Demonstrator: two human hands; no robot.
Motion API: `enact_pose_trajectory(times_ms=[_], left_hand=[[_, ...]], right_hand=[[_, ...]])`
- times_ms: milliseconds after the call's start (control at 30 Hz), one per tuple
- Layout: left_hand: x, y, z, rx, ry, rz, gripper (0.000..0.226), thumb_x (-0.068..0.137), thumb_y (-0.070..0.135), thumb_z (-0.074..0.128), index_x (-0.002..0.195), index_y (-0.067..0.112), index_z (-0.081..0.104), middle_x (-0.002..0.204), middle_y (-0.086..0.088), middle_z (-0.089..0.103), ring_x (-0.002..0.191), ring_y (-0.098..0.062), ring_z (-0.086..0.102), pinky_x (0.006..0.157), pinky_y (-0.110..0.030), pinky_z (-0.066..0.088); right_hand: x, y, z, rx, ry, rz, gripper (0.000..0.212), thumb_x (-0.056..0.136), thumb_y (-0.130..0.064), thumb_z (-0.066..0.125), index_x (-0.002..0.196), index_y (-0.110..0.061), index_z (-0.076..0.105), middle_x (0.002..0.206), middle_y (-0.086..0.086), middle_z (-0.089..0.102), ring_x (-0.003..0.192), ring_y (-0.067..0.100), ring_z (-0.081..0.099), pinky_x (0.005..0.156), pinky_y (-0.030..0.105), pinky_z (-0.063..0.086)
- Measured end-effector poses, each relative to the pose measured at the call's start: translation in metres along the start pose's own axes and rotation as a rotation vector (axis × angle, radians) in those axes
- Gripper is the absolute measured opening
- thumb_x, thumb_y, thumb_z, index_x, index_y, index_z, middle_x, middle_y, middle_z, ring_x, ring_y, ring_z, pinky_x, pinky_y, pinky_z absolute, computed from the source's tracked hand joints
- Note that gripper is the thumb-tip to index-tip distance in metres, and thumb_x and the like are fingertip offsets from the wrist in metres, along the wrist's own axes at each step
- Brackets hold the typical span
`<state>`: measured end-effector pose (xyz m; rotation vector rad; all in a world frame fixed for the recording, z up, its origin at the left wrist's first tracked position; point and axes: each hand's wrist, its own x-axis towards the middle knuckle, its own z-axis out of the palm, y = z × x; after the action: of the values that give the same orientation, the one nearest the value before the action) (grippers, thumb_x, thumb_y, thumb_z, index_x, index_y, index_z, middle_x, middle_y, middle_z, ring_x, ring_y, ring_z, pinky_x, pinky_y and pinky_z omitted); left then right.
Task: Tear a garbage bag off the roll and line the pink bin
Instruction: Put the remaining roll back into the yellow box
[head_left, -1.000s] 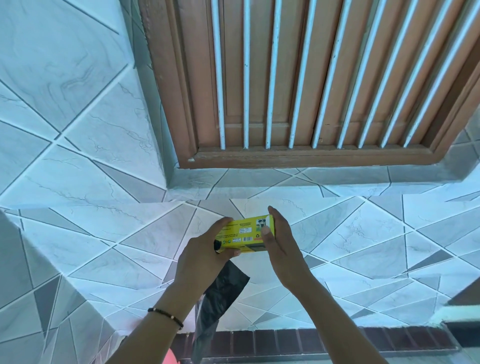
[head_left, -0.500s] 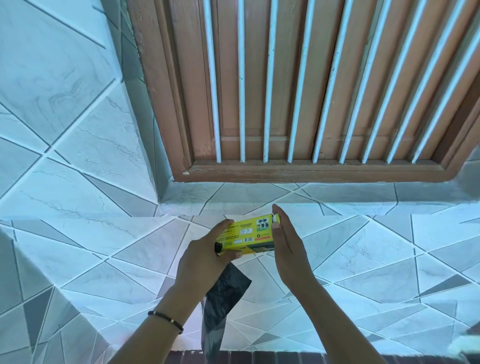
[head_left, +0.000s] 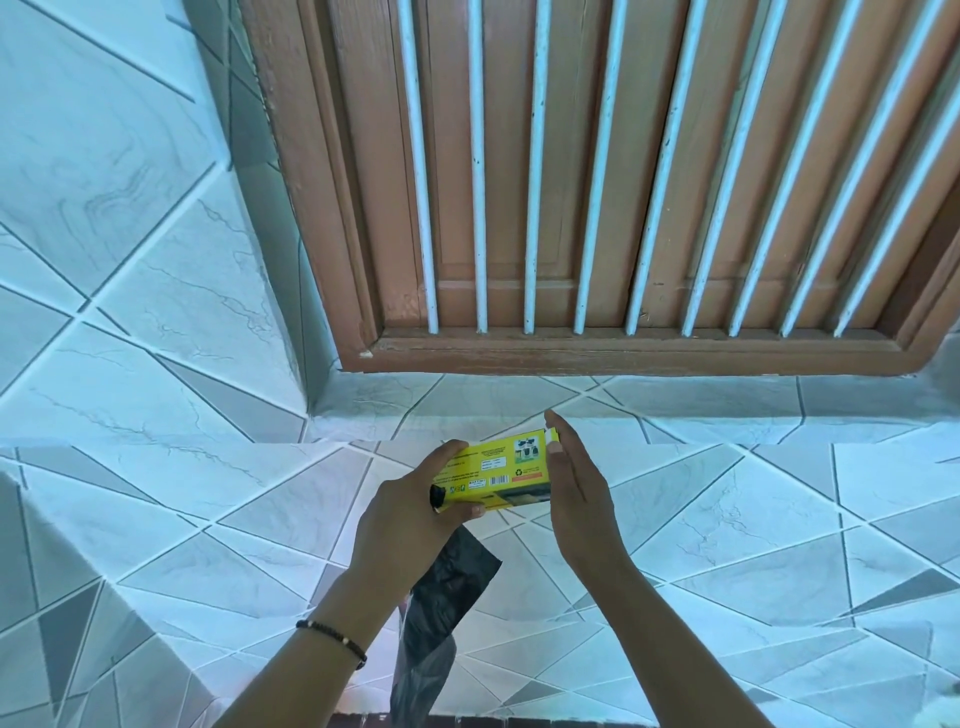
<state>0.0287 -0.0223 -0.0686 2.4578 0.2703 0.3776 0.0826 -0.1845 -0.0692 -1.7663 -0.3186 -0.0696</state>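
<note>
A yellow garbage-bag box (head_left: 498, 472) is held between both hands in front of a tiled wall, below a window. My left hand (head_left: 410, 514) grips its left end, where the black roll shows at the opening. My right hand (head_left: 576, 493) presses flat against the box's right end, fingers straight. A black garbage bag (head_left: 441, 597) hangs down from under my left hand toward the bottom edge of the view. The pink bin is not in view.
A brown wooden window frame (head_left: 623, 353) with white vertical bars (head_left: 480, 208) fills the upper part. A tiled sill (head_left: 519, 400) runs below it, and pale tiled wall (head_left: 156, 364) spreads on all sides. A dark brick strip (head_left: 545, 722) lies along the bottom edge.
The view has tilted upward, so the window sits lower in the picture. Both hands keep the box; my right hand has straightened its fingers against the box's end.
</note>
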Motion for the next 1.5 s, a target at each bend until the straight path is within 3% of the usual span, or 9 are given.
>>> enact_pose_trajectory(times_ms=[133, 267, 467, 600, 733, 900, 1067, 1233, 1500], left_hand=[[0.002, 0.004, -0.001, 0.005, 0.013, -0.012, 0.061, 0.080, 0.046, 0.067, 0.133, 0.050, 0.037, 0.085, 0.011, 0.057, 0.077, -0.013, 0.053, 0.067, -0.023, 0.044], [0.004, 0.004, -0.001, 0.021, 0.041, -0.028, 0.069, 0.078, 0.046, 0.069, 0.137, 0.047, 0.033, 0.091, 0.004, 0.068, 0.085, -0.019, 0.063, 0.072, -0.026, 0.048], [0.016, 0.005, -0.010, 0.006, 0.114, -0.099, 0.086, 0.068, 0.043, 0.078, 0.135, 0.025, 0.027, 0.084, 0.001, 0.066, 0.094, -0.029, 0.065, 0.071, -0.032, 0.049], [0.035, 0.010, -0.016, -0.063, 0.163, -0.108, 0.090, 0.066, 0.041, 0.081, 0.136, 0.017, 0.031, 0.099, -0.006, 0.071, 0.101, -0.031, 0.064, 0.076, -0.035, 0.048], [0.059, 0.017, -0.026, -0.050, 0.219, -0.089, 0.075, 0.069, 0.052, 0.074, 0.130, 0.020, 0.045, 0.095, -0.004, 0.071, 0.098, -0.027, 0.064, 0.079, -0.034, 0.049], [0.076, 0.024, -0.032, -0.034, 0.302, 0.010, 0.042, 0.076, 0.040, 0.072, 0.114, 0.027, 0.058, 0.098, 0.003, 0.074, 0.092, -0.021, 0.067, 0.073, -0.029, 0.048], [0.098, 0.023, -0.018, -0.012, 0.250, 0.002, 0.036, 0.080, 0.036, 0.068, 0.111, 0.022, 0.056, 0.093, -0.002, 0.071, 0.095, -0.028, 0.064, 0.076, -0.036, 0.052], [0.107, 0.015, -0.002, -0.009, 0.251, -0.045, 0.036, 0.085, 0.039, 0.062, 0.112, 0.016, 0.052, 0.089, -0.009, 0.070, 0.092, -0.034, 0.063, 0.069, -0.037, 0.049], [0.088, 0.005, 0.000, -0.168, 0.292, -0.028, 0.044, 0.091, 0.027, 0.056, 0.130, 0.011, 0.044, 0.099, -0.006, 0.073, 0.097, -0.032, 0.065, 0.076, -0.035, 0.050]], right_hand=[[0.001, 0.002, 0.002, -0.075, -0.059, -0.039, 0.045, 0.100, -0.037, 0.028, 0.144, -0.029, 0.033, 0.145, 0.001, 0.044, 0.126, 0.017, 0.047, 0.099, 0.023, 0.039], [0.004, 0.001, 0.003, -0.203, -0.167, -0.100, 0.072, 0.088, -0.062, 0.026, 0.150, -0.027, 0.012, 0.156, -0.003, 0.023, 0.140, 0.014, 0.028, 0.113, 0.035, 0.029], [0.018, 0.003, -0.004, -0.450, -0.288, -0.182, 0.089, 0.086, -0.051, 0.054, 0.150, -0.018, 0.001, 0.155, 0.002, 0.013, 0.140, 0.021, 0.015, 0.110, 0.036, 0.023], [0.047, -0.004, -0.009, -0.495, -0.223, -0.179, 0.090, 0.083, -0.043, 0.063, 0.150, -0.014, 0.010, 0.137, 0.010, 0.027, 0.131, 0.024, 0.021, 0.104, 0.031, 0.025], [0.080, -0.011, -0.011, -0.397, -0.105, -0.114, 0.076, 0.081, -0.046, 0.066, 0.143, -0.014, 0.036, 0.131, 0.013, 0.043, 0.127, 0.026, 0.038, 0.101, 0.033, 0.037], [0.097, -0.014, -0.017, -0.285, -0.035, -0.151, 0.056, 0.075, -0.022, 0.077, 0.126, -0.016, 0.055, 0.115, 0.000, 0.051, 0.093, 0.013, 0.052, 0.068, 0.005, 0.038], [0.117, -0.004, -0.014, -0.287, 0.013, -0.163, 0.061, 0.069, -0.014, 0.080, 0.124, -0.014, 0.054, 0.120, 0.005, 0.058, 0.107, 0.021, 0.056, 0.090, 0.029, 0.045], [0.122, 0.005, -0.005, -0.367, 0.049, -0.215, 0.065, 0.070, -0.007, 0.077, 0.128, -0.012, 0.048, 0.127, 0.011, 0.046, 0.112, 0.024, 0.052, 0.091, 0.022, 0.037], [0.097, 0.008, -0.002, -0.372, 0.175, -0.239, 0.074, 0.067, -0.007, 0.080, 0.130, -0.011, 0.043, 0.126, 0.012, 0.044, 0.118, 0.025, 0.045, 0.098, 0.027, 0.037]])
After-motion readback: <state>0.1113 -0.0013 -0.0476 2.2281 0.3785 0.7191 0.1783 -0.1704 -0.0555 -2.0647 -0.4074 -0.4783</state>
